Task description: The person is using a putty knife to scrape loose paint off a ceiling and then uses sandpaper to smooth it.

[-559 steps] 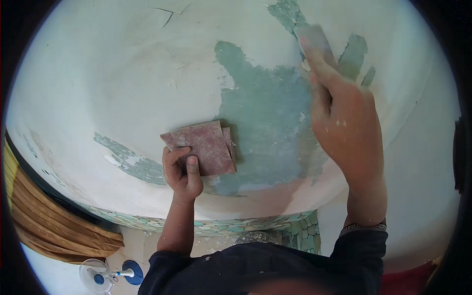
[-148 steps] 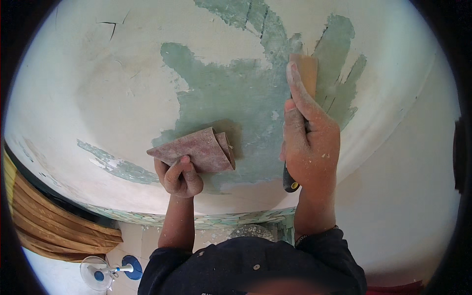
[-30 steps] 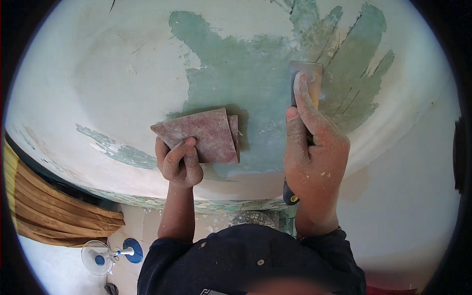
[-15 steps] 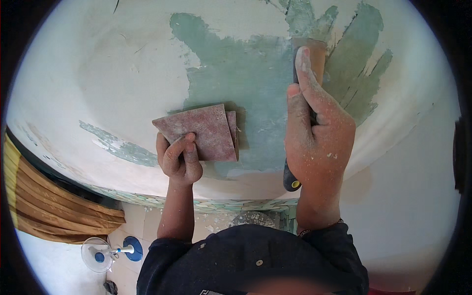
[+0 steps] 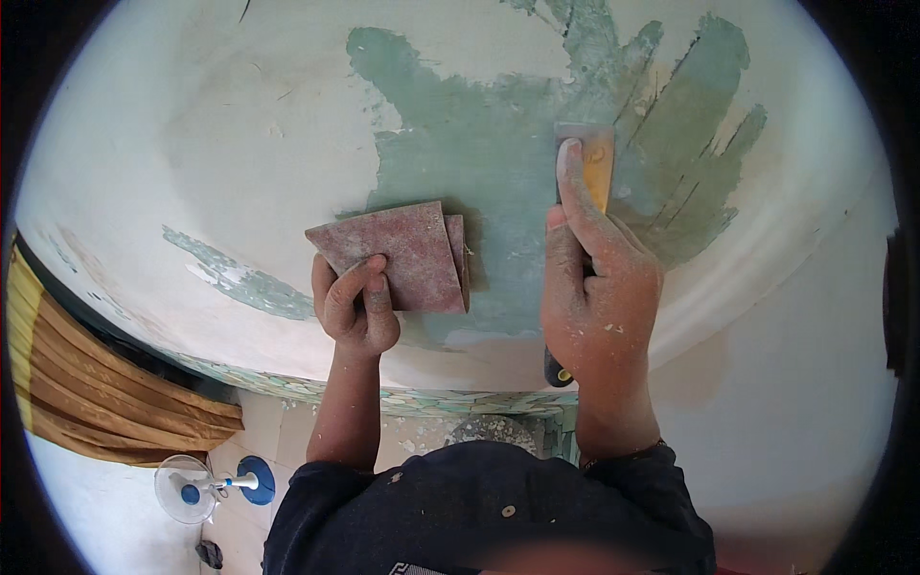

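My left hand (image 5: 356, 305) pinches a folded sheet of reddish-brown sandpaper (image 5: 398, 251), dusty on its face, held in front of the wall. In my right hand (image 5: 606, 278) is a putty knife (image 5: 596, 172) with a dark handle and a wide blade lit yellowish. My index finger lies stretched along the blade, and the handle's end shows below my palm. The blade's edge points up over a green patch (image 5: 479, 144) where the white coat is gone; whether it touches is hard to tell. White dust covers both hands.
White wall coating (image 5: 268, 134) with ragged edges surrounds the green area. A smaller bare strip (image 5: 235, 273) lies at left. Below are a mosaic-like tiled band (image 5: 307, 388), floor debris (image 5: 494, 431), a brown-gold curtain (image 5: 125, 383) and a white-and-blue fan (image 5: 187, 491).
My right hand has drawn the putty knife down and slightly left, away from the upper edge of the green patch. The left hand and sandpaper have barely shifted.
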`<state>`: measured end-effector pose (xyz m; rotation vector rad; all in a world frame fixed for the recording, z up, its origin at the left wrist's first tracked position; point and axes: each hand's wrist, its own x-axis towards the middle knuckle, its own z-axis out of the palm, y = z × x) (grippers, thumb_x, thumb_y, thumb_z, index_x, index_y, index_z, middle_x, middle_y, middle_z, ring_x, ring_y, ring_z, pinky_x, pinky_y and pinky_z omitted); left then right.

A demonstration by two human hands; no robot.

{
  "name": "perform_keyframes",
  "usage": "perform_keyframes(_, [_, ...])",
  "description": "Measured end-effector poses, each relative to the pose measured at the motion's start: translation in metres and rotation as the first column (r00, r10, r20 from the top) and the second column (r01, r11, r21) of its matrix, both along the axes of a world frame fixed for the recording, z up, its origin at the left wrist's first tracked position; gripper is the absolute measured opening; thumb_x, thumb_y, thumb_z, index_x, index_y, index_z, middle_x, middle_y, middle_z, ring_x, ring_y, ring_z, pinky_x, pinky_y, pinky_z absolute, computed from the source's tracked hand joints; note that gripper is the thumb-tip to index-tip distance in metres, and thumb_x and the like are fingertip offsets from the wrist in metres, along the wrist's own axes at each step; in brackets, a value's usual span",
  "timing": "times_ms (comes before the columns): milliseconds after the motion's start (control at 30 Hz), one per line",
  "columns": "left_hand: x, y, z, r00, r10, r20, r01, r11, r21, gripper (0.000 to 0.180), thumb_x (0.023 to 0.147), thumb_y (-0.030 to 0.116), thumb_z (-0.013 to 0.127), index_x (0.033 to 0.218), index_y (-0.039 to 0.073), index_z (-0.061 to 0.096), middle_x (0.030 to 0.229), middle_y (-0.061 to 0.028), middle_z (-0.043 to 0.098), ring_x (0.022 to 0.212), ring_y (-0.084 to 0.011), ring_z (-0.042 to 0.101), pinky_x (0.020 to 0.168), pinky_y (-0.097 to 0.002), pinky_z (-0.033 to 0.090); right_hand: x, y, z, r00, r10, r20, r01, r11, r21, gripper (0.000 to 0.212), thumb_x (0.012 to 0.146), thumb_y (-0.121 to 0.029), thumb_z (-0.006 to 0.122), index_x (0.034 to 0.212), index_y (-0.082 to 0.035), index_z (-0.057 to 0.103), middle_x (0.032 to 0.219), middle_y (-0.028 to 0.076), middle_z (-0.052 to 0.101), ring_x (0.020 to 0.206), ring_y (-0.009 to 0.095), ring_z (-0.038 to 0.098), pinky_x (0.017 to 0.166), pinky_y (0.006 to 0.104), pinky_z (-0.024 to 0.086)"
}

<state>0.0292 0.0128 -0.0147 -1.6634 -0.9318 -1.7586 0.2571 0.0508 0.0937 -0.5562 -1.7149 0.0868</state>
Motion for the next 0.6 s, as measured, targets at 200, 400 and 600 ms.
perform_keyframes(200, [0.003, 0.002, 0.001, 1.000, 0.008, -0.001, -0.008, 1.000, 0.001, 0.016, 0.099, 0.013, 0.058, 0.109, 0.001, 0.062, 0.110, -0.0231, 0.059, 0.099, -0.0312, 0.058, 0.087, -0.0412, 0.047, -0.006, 0.010, 0.035, 1.000, -0.006, -0.001, 0.006, 0.994, 0.107, 0.045, 0.092, 0.007, 0.058, 0.135, -0.003, 0.063, 0.072, 0.011, 0.059, 0.068, 0.005, 0.047, 0.061, 0.0217, 0.042])
perform_keyframes(400, [-0.001, -0.002, -0.002, 1.000, 0.027, 0.010, -0.027, 1.000, 0.008, 0.016, 0.099, 0.014, 0.059, 0.109, 0.002, 0.062, 0.109, -0.0219, 0.059, 0.095, -0.0295, 0.058, 0.083, -0.0394, 0.047, -0.004, 0.001, 0.008, 0.999, 0.012, 0.043, -0.013, 0.999, 0.029, 0.048, 0.085, 0.004, 0.063, 0.133, -0.002, 0.064, 0.078, 0.024, 0.064, 0.067, 0.039, 0.066, 0.060, 0.0400, 0.051])
perform_keyframes(600, [0.002, 0.002, -0.001, 1.000, 0.010, -0.001, -0.010, 1.000, 0.001, 0.015, 0.099, 0.012, 0.058, 0.110, 0.002, 0.062, 0.108, -0.0217, 0.059, 0.094, -0.0291, 0.058, 0.082, -0.0385, 0.048, -0.009, 0.006, 0.047, 0.996, -0.065, 0.059, 0.058, 0.991, 0.119, 0.044, 0.093, 0.007, 0.058, 0.135, -0.003, 0.062, 0.088, 0.017, 0.072, 0.071, 0.005, 0.050, 0.065, 0.0231, 0.046])
